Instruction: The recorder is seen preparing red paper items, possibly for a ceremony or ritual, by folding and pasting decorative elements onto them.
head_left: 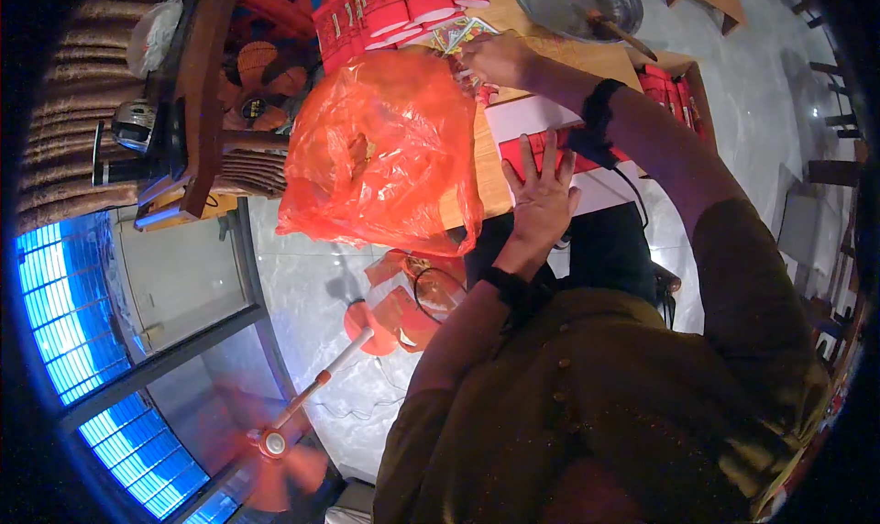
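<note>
My left hand (540,204) lies with its fingers spread over a red printed paper (512,154), pressing on it. Beneath the red paper is a white sheet (526,116) at the table's near edge. My right hand (500,60) reaches across to the far side, its fingers curled beside colourful printed papers (467,34). Whether it grips one of them is hard to tell. Just left of both hands, a translucent orange-red plastic bag (385,146) covers part of the wooden table (491,156).
Red printed paper packets (405,5) are piled at the back. A metal basin (574,1) holds a wooden-handled tool (622,36). On the right, a cardboard box (700,91) contains more red packets. An orange fan (275,445) with blurred blades stands on the lower-left floor.
</note>
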`<state>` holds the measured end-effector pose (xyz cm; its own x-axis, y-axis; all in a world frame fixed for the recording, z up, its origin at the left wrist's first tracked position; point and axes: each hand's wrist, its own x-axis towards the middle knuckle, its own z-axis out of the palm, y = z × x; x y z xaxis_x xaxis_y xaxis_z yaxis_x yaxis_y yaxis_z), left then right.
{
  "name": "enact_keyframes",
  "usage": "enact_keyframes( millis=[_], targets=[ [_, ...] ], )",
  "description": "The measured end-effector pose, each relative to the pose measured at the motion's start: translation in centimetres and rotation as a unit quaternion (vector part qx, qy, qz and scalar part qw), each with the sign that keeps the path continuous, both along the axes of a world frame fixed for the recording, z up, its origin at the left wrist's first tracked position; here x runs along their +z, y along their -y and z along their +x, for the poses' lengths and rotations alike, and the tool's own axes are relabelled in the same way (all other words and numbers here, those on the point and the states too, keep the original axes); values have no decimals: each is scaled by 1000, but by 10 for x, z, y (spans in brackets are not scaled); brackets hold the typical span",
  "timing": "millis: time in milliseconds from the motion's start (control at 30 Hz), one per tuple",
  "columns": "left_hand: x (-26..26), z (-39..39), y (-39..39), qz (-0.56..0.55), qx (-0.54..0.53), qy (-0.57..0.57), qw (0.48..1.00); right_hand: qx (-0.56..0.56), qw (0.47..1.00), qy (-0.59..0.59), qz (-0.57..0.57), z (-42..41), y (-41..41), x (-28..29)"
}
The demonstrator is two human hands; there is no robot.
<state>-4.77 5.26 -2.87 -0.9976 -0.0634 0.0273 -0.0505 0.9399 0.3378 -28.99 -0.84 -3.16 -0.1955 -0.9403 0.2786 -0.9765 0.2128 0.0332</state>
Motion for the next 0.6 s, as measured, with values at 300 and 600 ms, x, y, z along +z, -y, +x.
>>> enact_keyframes(
  millis=[300, 600],
  targets=[
    [-3, 0, -1, 1, 8, -1, 1000, -111, 978, 154, -87, 5, 11, 2],
    [-1, 0, 0, 15, 4, 10, 1000, -183, 948, 248, -84, 10, 22, -4]
  ],
)
